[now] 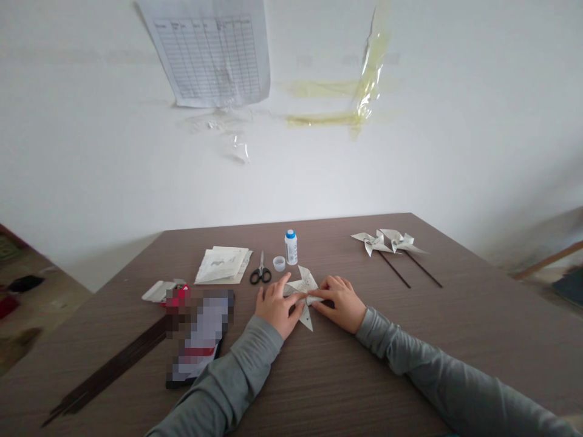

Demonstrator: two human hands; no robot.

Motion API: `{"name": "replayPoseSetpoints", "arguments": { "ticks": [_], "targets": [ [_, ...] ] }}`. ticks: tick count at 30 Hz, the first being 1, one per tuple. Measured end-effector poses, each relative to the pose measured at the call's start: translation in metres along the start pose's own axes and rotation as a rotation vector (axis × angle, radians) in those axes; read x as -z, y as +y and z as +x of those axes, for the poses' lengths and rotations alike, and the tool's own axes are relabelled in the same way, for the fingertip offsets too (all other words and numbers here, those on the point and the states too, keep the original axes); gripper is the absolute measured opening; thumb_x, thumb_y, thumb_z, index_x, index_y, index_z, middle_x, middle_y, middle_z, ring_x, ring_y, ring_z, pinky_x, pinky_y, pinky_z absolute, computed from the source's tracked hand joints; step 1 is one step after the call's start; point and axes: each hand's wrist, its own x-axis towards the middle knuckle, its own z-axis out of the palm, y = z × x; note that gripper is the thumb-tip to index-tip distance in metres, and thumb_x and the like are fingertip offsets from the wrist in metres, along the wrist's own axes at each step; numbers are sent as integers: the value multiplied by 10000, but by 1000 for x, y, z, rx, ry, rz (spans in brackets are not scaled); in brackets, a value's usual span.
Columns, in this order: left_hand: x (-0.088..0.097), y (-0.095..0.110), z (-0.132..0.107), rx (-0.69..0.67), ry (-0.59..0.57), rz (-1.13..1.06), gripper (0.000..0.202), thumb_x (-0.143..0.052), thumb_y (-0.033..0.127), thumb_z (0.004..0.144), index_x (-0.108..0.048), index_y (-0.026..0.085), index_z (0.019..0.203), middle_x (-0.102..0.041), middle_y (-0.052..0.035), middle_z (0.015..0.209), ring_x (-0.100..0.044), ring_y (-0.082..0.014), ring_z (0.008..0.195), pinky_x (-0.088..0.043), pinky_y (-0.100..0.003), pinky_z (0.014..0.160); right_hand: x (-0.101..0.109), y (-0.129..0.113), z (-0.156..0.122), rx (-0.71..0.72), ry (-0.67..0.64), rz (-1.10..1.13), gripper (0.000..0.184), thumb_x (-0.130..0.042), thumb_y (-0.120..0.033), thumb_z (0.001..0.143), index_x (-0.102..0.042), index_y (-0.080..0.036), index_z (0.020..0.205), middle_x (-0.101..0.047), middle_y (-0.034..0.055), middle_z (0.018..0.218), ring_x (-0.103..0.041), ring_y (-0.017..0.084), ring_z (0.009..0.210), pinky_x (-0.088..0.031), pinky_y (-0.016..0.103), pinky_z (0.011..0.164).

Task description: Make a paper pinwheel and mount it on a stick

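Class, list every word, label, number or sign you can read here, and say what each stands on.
Nothing is legible here.
Wall sheet: printed table, headings too blurred.
White bottle: label print too small.
Folded papers: print too small.
Paper pinwheels: marks too small.
Phone: screen pixelated.
Red-and-white box: partly pixelated, nothing readable.

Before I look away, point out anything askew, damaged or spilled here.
On the wall, the sheet looks askew, its left edge slanting, and the tape is yellowed, wrinkled and apparently partly loose. I see no spill on the table.
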Motion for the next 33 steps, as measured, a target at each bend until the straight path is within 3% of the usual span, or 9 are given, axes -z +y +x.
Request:
{"name": "replayPoseSetpoints", "arguments": {
  "ticks": [3, 10, 16, 23, 33],
  "targets": [
    [-3, -1, 0, -3, 6, -11, 382, -801, 373, 1188, -1018, 533, 1459, -691, -31, 1987, -675, -460, 1754, -471, -846, 1519, -2, 7, 0, -7, 31, 56, 304, -870, -351, 1205, -1023, -382, 1466, -868, 83, 1179, -817, 325, 1206, -655, 544, 1180],
    [-8, -6, 3, 44, 42, -44, 359, -883, 373, 1154, -1032, 569, 1415, -750, -8, 1934, -691, -455, 1762, -457, -794, 1548, -4, 9, -1, 24, 57, 47, 287, -848, -365, 1208, -1033, -376, 1427, -885, 92, 1182, -817, 329, 1201, -652, 558, 1193],
    [-8, -13, 6, 7, 58, -77, 390, -851, 386, 1197, -995, 491, 1544, -755, -106, 1922, -764, -456, 1705, -541, -785, 1498, -2, 4, -2, 32, 49, -3, 282, -853, -373, 1210, -1028, -369, 1431, -876, 94, 1202, -816, 332, 1225, -635, 574, 1232],
    [-7, -6, 4, 21, 52, -61, 393, -838, 379, 1194, -1002, 521, 1522, -737, -76, 1941, -722, -473, 1744, -485, -839, 1520, -1, 1, -3, 52, 67, -29, 315, -866, -360, 1206, -1002, -363, 1491, -870, 92, 1205, -808, 325, 1192, -635, 578, 1242],
    [-1, 3, 0, 17, 44, -14, 369, -847, 377, 1139, -1030, 546, 1412, -756, -22, 1911, -696, -453, 1707, -488, -783, 1525, 4, -13, -2, 38, 19, -94, 324, -837, -380, 1192, -989, -439, 1472, -834, 72, 1228, -776, 334, 1226, -574, 670, 1375]
  ]
}}
